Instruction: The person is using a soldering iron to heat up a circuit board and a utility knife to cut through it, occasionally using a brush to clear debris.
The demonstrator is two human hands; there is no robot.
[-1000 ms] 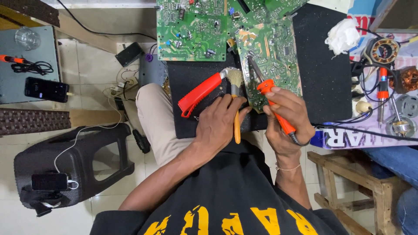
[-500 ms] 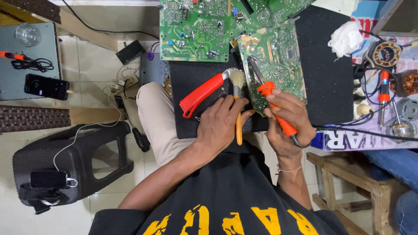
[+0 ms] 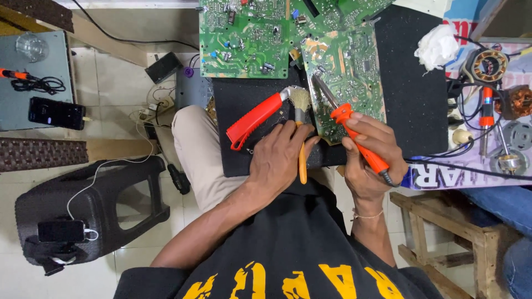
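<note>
My right hand [image 3: 366,152] grips an orange-handled soldering iron [image 3: 354,135]. Its metal tip rests on a small green circuit board [image 3: 346,61] that lies tilted on a black mat [image 3: 413,88]. My left hand [image 3: 280,158] lies on the mat beside the board, closed around a thin orange-handled tool [image 3: 302,166] whose end sticks out toward me. A brush with a red handle [image 3: 255,119] lies just beyond my left fingers, its pale bristles next to the board's near corner. A larger green circuit board [image 3: 244,39] lies at the mat's far edge.
At the right are a white cloth wad [image 3: 438,47], copper motor coils [image 3: 490,63], a screwdriver [image 3: 486,111], cables and a wooden stool [image 3: 460,232]. On the left floor stand a black plastic stool [image 3: 94,205] carrying a phone [image 3: 61,230] and a grey box [image 3: 55,83] with another phone.
</note>
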